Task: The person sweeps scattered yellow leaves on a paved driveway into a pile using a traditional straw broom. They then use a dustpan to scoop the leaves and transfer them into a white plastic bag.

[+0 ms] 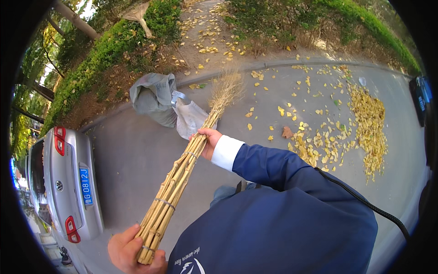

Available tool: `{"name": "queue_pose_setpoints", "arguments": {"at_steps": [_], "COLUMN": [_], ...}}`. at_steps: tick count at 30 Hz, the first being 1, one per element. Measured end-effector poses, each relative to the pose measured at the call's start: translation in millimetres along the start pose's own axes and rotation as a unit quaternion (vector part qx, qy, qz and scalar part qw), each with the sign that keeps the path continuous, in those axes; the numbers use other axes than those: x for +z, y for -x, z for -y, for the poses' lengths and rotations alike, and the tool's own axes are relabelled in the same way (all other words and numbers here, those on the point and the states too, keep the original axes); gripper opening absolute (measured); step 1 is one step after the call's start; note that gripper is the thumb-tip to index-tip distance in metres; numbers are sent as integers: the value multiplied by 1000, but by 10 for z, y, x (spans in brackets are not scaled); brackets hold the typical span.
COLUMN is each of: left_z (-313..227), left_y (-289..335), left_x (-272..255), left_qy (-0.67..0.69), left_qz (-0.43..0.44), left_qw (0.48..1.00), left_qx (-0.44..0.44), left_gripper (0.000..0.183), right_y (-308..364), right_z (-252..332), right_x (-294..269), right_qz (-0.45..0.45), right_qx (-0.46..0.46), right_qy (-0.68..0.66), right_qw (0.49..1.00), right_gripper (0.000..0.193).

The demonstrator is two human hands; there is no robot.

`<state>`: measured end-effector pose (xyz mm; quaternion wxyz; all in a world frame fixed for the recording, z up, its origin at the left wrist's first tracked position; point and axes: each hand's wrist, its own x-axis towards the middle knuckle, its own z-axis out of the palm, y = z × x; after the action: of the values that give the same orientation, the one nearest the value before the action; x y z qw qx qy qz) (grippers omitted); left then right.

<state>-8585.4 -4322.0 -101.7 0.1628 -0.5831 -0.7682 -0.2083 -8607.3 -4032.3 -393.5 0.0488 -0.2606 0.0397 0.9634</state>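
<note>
Held the broom [175, 178] aslant above the pavement [132, 157], lengthwise from near left to far middle — clasped its butt end [147, 255] in the left grip [124, 249], its canes [193, 147] further up in the right grip [210, 143], nearer the bristles [227, 89]. Pointed these past the pale sack [187, 119] toward the far curb [292, 62], left of the leaf pile [368, 128] — and right of the silver car [68, 157].

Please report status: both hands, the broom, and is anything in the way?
Left hand grips broom at butt end, right hand nearer bristles. Broom slanted, bristles pointing away. Possible obstacle: grey sack, left of bristles.
</note>
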Motion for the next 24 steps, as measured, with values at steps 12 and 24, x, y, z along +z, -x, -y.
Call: {"name": "queue_pose_setpoints", "arguments": {"at_steps": [12,24], "left_z": [865,1346], "left_y": [-2005,-3184], "left_x": [2372,3129], "left_qy": [35,257], "left_qz": [15,107], "left_qw": [999,951], "left_qx": [-39,136], "left_gripper": [42,40], "right_y": [-2972,-2037], "right_z": [1628,3330], "right_x": [272,-845], "right_qz": [-93,-182], "right_qx": [95,-114], "right_qy": [193,44], "right_qw": [972,976], "right_gripper": [22,21]}}
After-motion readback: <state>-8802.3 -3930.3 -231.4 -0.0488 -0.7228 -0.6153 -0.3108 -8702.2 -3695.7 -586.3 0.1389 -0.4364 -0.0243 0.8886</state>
